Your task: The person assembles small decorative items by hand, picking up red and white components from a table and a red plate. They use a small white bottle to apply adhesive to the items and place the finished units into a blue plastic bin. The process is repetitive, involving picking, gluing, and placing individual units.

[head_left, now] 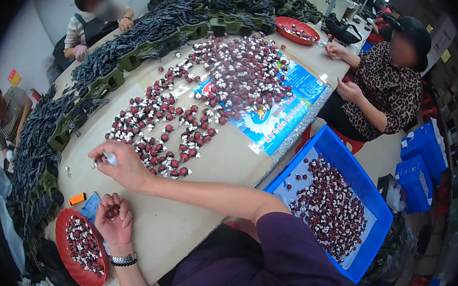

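Observation:
My left hand (116, 223) is palm up beside the red dish, with its fingers curled round some small dark red round pieces (113, 211). Over the table to its upper right, my right hand (125, 167) has its fingers pinched together. A small white object (110, 158) shows at those fingers, with a silvery bit at the tips; its exact kind is unclear. Beyond the right hand spreads a loose heap of dark red balls with silvery-white parts (156, 116). A red scalloped dish (59, 232) of the same pieces stands left of my left hand.
An orange lighter-like item (77, 199) and blue wrapper (90, 207) lie near the dish. Green plastic vehicle bodies (110, 82) and dark parts (140, 39) line the far edge. A blue bin (377, 246) of red-and-silver pieces is at right. Several people sit around the table.

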`<state>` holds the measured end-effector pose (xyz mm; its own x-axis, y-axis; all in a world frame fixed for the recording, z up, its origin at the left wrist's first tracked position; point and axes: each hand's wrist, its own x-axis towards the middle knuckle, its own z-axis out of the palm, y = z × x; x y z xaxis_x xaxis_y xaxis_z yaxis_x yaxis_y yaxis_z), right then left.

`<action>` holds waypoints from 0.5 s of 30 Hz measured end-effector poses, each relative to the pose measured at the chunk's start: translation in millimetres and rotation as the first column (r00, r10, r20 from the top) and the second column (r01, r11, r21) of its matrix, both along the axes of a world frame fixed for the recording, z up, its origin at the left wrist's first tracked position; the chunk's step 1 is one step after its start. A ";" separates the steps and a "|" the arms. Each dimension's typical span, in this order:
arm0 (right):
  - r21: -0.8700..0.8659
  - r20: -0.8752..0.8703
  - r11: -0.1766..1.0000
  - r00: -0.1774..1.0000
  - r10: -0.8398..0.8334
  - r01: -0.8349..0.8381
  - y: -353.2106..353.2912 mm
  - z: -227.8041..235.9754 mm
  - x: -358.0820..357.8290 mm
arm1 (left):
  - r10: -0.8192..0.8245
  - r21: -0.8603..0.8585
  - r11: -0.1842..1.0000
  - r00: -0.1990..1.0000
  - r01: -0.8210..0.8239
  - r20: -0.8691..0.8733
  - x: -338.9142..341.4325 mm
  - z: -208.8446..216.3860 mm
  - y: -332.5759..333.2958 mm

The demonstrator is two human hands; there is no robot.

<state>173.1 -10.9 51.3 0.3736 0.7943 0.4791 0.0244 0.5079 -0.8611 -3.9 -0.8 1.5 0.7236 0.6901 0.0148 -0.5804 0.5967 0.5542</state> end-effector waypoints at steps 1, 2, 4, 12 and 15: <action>-0.012 -0.047 1.000 0.999 0.010 -0.011 -1.8 14.8 3.1 | 0.000 0.003 1.000 1.000 0.000 -0.003 -1.0 0.8 -0.4; -0.024 -0.094 0.999 0.995 0.021 -0.023 -1.8 27.9 6.2 | 0.002 0.006 1.000 1.000 -0.002 -0.006 -2.2 1.3 -0.5; 0.078 -0.101 0.996 0.995 -0.027 0.035 6.9 49.0 17.4 | -0.003 -0.004 1.000 1.000 0.003 0.000 1.1 1.5 -0.6; 0.092 -0.068 0.996 0.997 0.026 -0.020 9.7 60.9 9.9 | 0.020 0.016 1.000 1.000 -0.020 -0.012 0.5 3.0 -1.5; -0.007 -0.089 0.994 0.990 0.112 -0.113 4.2 24.0 -8.2 | 0.027 0.000 1.000 1.000 -0.027 -0.007 2.9 2.6 -1.4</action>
